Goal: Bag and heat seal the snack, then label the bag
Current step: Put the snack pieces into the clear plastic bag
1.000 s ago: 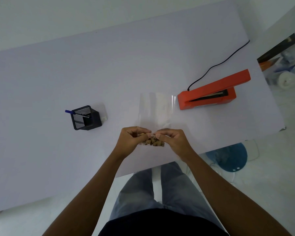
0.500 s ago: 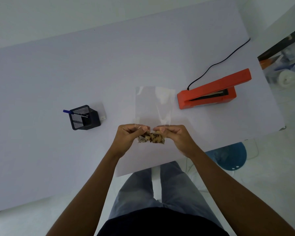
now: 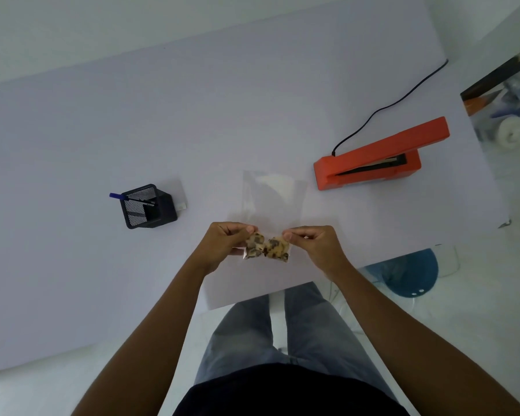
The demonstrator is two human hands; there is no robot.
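Note:
A clear plastic bag (image 3: 273, 199) is held up above the white table (image 3: 192, 121), its open length stretching away from me. Two brown chocolate-chip cookie pieces (image 3: 267, 249) sit in its near end. My left hand (image 3: 222, 244) pinches the bag's left edge and my right hand (image 3: 312, 244) pinches its right edge, with the cookies between them. An orange heat sealer (image 3: 379, 157) lies on the table to the right of the bag, its jaw slightly open. A black cable (image 3: 397, 100) runs from it to the far edge.
A black mesh pen holder (image 3: 147, 210) with a blue pen (image 3: 116, 196) stands left of my hands, a small white slip (image 3: 181, 205) behind it. The table's near edge runs just below my hands. A blue round object (image 3: 409, 274) sits on the floor at the right.
My hands have moved apart, stretching the bag's near end so the cookie pieces show fully between them. The bag's far end has lifted and flattened out.

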